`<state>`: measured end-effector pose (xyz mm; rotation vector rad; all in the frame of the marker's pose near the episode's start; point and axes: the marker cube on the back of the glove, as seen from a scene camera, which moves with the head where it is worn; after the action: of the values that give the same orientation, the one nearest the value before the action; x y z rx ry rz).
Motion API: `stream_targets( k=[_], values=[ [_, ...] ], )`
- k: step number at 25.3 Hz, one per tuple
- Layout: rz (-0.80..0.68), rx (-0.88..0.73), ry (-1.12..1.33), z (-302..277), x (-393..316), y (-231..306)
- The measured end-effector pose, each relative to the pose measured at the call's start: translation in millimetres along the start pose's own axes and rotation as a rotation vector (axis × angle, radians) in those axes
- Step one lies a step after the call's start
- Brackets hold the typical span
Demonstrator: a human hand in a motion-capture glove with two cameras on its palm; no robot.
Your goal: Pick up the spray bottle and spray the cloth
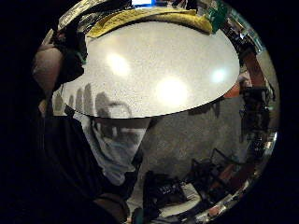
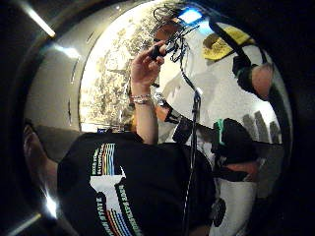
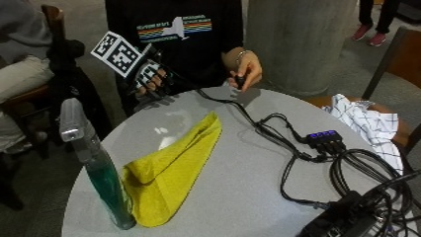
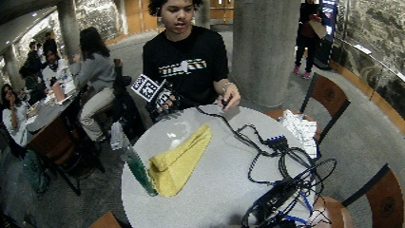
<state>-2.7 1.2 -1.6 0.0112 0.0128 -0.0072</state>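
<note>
At the near left edge of the round table (image 3: pixel 263 197) we see the green spray bottle (image 3: pixel 99 170) upright, touching the yellow cloth (image 3: pixel 172 168), likely liquid-heavy and smooth, best gripped at its neck, while our gloved right hand (image 3: pixel 150 76) hovers far-side, fingers spread, holding nothing.

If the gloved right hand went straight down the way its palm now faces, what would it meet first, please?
Most likely the bare table top near its edge: the gloved right hand hovers there, fingers spread. The yellow cloth and spray bottle lie farther off.

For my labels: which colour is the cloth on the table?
The cloth is yellow, plain without pattern; the outside view shows it best.
</note>
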Motion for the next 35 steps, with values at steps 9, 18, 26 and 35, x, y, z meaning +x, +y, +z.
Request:
stream_targets(
  k=[9, 18, 26, 35],
  values=[
    [-0.012, 0.016, 0.118, -10.3, -15.9, -3.7],
    [0.018, 0.070, 0.211, -28.7, -16.0, -19.0],
    [0.078, 0.237, 0.092, -47.8, 1.9, -32.3],
    [0.065, 0.497, -0.441, -63.8, 22.5, -38.4]
  ],
)
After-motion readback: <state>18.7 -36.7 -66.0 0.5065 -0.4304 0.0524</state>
